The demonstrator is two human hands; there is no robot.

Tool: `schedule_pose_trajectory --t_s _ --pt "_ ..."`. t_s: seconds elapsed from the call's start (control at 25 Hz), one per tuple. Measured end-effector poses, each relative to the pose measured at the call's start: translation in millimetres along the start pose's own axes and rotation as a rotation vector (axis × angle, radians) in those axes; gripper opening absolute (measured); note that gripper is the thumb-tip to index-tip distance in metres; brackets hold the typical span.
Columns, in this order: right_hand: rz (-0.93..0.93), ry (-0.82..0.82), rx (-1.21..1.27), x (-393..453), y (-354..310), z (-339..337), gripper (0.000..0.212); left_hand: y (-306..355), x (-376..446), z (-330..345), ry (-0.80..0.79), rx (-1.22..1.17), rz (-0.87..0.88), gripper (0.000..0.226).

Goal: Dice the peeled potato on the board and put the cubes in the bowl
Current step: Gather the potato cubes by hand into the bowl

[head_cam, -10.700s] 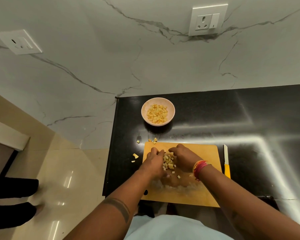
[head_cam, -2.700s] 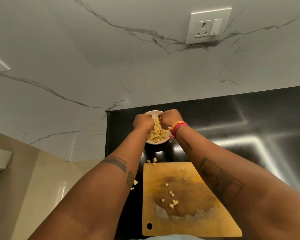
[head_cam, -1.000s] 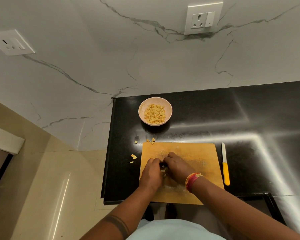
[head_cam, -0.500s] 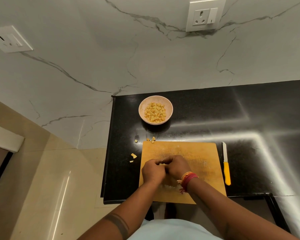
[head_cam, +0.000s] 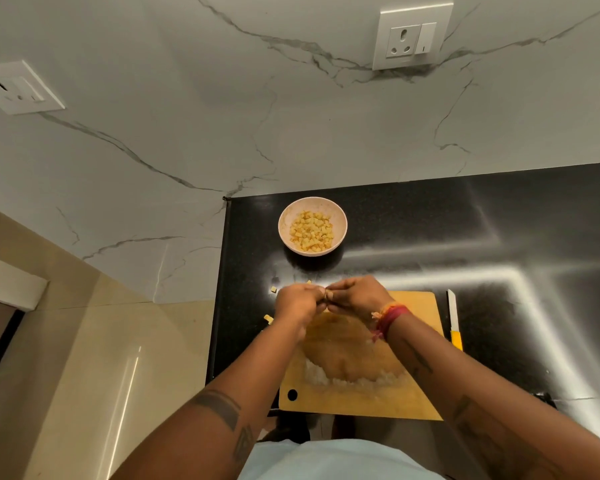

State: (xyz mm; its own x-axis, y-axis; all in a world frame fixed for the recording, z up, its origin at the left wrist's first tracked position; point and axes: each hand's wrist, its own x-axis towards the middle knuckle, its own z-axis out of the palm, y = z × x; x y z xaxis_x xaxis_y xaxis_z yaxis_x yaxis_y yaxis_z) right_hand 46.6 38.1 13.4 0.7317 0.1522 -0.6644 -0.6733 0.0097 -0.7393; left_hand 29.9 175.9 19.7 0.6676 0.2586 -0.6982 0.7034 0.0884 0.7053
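Pink bowl (head_cam: 342,221) holds diced potato cubes (head_cam: 311,232). Left hand (head_cam: 300,304) and right hand (head_cam: 356,295) cupped together above cutting board (head_cam: 413,389), fingers curled; contents hidden.

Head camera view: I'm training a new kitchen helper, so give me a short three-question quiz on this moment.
1. True or false: the knife lies on the counter to the right of the cutting board.
2. Where is most of the diced potato? A) in the bowl B) on the board C) on the floor
3. Fill in: the left hand and right hand meet over the board's ____ edge.

Key: 1 true; 2 A; 3 far. A few stray cubes lie on the counter left of the board.
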Motion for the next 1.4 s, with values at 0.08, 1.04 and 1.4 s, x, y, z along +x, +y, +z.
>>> schedule_pose_trajectory --t_s 0.08,1.04,1.4 --pt "-0.029 0.012 -0.008 11.7 -33.1 2.6 0.013 33.8 8.1 3.0 0.006 -0.013 0.042 0.01" --pt "-0.294 0.09 -1.095 67.6 -17.4 40.0 0.023 27.2 68.0 -42.0 0.111 0.832 0.407 0.021" --pt "-0.398 0.113 -1.305 85.1 -6.8 48.1 0.018 18.2 82.2 -27.9 0.069 1.125 0.458 0.018"
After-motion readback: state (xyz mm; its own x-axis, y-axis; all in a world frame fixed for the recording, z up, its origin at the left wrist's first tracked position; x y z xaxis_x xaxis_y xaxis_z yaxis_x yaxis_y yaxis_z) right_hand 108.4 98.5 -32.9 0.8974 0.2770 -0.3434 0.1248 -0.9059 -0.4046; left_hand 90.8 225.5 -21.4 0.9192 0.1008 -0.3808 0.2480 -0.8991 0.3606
